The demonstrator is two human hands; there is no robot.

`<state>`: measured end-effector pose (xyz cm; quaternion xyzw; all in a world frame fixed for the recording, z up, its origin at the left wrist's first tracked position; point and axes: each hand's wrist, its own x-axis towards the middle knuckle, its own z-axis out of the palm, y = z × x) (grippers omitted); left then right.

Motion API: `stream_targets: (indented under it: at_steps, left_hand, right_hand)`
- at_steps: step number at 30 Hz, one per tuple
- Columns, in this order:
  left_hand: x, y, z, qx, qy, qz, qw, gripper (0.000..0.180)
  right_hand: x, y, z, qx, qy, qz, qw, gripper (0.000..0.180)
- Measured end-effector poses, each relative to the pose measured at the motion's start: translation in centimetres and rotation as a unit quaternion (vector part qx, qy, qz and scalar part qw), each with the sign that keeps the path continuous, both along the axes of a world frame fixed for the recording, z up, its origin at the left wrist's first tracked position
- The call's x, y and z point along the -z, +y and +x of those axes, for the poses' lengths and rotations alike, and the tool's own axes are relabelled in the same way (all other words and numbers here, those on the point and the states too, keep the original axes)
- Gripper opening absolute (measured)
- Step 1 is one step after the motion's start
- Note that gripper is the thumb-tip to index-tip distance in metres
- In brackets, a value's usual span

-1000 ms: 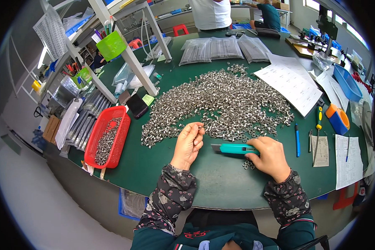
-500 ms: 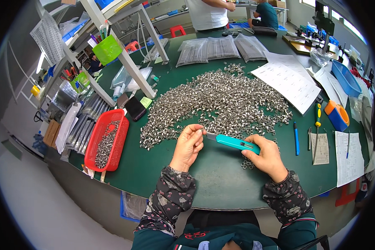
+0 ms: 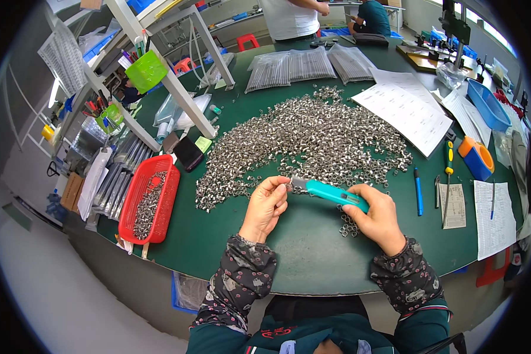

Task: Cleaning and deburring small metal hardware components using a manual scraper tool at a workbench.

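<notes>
My right hand (image 3: 376, 213) is wrapped round a teal utility knife (image 3: 331, 192), its blade out and aimed left. At the blade's tip, my left hand (image 3: 265, 206) pinches a small metal ring (image 3: 289, 186) between thumb and fingertips; the fingers hide most of it. The blade touches or nearly touches the ring; I cannot tell which. Beyond both hands spreads a wide heap of small metal rings (image 3: 312, 133) on the green table (image 3: 312, 265). A few loose rings (image 3: 348, 225) lie beside my right hand, partly behind it.
At left stands a red basket (image 3: 172, 194) holding more metal pieces, near a dark phone (image 3: 188, 154). To the right lie a blue pen (image 3: 418, 193), a yellow-handled screwdriver (image 3: 449, 159), a tape dispenser (image 3: 477, 159) and paper sheets (image 3: 410, 118). Bagged rods (image 3: 312, 65) lie behind the heap.
The knife has turned slightly and its blade end now sits higher, up against the ring at my left fingertips. My left hand has hardly moved. The view has shifted a little.
</notes>
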<state>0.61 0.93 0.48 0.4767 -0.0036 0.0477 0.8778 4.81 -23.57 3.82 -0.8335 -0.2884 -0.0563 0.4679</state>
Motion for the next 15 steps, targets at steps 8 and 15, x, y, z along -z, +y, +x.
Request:
stream_targets:
  at_steps: [8,15]
  left_hand:
    - [-0.2,-0.5,-0.3,-0.013,0.025,-0.016,0.999,0.015]
    - [-1.0,-2.7,-0.4,0.033,0.072,-0.091,0.993,0.015]
  right_hand:
    - [-0.1,-0.2,-0.1,0.034,0.023,0.121,0.992,0.022]
    - [0.0,0.0,0.6,0.044,-0.013,0.145,0.988,0.026]
